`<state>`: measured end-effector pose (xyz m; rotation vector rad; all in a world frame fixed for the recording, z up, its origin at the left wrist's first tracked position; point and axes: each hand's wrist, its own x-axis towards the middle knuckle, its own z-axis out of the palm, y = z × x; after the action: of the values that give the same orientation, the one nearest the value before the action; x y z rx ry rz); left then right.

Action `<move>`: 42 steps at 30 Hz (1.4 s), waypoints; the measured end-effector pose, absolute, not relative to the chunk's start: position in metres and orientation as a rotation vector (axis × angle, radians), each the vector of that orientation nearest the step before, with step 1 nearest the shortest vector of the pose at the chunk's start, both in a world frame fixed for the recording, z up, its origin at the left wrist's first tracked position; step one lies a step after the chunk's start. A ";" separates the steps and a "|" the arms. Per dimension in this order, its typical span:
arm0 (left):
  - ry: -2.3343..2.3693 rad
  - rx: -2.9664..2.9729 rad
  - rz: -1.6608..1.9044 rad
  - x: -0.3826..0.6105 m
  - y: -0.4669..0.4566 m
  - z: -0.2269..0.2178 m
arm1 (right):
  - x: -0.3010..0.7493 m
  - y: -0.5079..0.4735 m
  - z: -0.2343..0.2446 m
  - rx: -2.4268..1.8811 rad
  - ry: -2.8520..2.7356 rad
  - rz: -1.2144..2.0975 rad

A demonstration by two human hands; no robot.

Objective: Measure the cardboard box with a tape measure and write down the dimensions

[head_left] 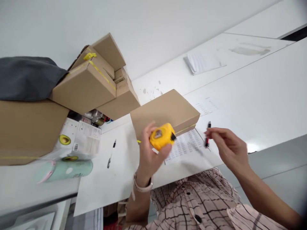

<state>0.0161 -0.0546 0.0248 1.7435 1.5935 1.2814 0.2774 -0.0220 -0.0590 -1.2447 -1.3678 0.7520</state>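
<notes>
My left hand is wrapped round a yellow tape measure, held up in front of a closed flat cardboard box. The tape measure's black-edged mouth faces right, and no blade shows out of it. To the right, my right hand has thumb and fingertips drawn together in a pinch; whether anything small is between them is not visible. Its fingertips overlap a black and red marker in the view. A printed sheet lies partly under the box.
Stacked cardboard boxes with yellow tape stand at the left, a dark cloth over them. Nearby are an avocado-print carton, a mint-green bottle and a pen. A paper stack lies farther back on the white table.
</notes>
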 end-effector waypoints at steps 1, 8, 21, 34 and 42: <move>1.456 1.733 1.237 0.021 -0.064 0.025 | 0.267 -0.026 -0.045 -1.138 -1.362 1.049; 1.327 1.597 1.084 0.026 -0.089 0.016 | 0.236 -0.028 0.001 -0.908 -1.326 1.663; 1.911 1.096 1.631 -0.130 -0.053 0.045 | 0.253 0.151 0.000 -0.969 -1.006 1.325; 1.744 1.091 1.505 -0.125 -0.036 0.017 | 0.215 0.144 -0.010 -1.258 -1.129 1.454; 1.693 1.033 1.545 -0.124 -0.031 0.012 | 0.214 0.134 -0.003 -1.377 -1.155 1.466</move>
<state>-0.1243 -0.0312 0.0118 1.0327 1.6927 1.5451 0.2140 0.1344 -0.0026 -1.3775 -1.1549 1.4657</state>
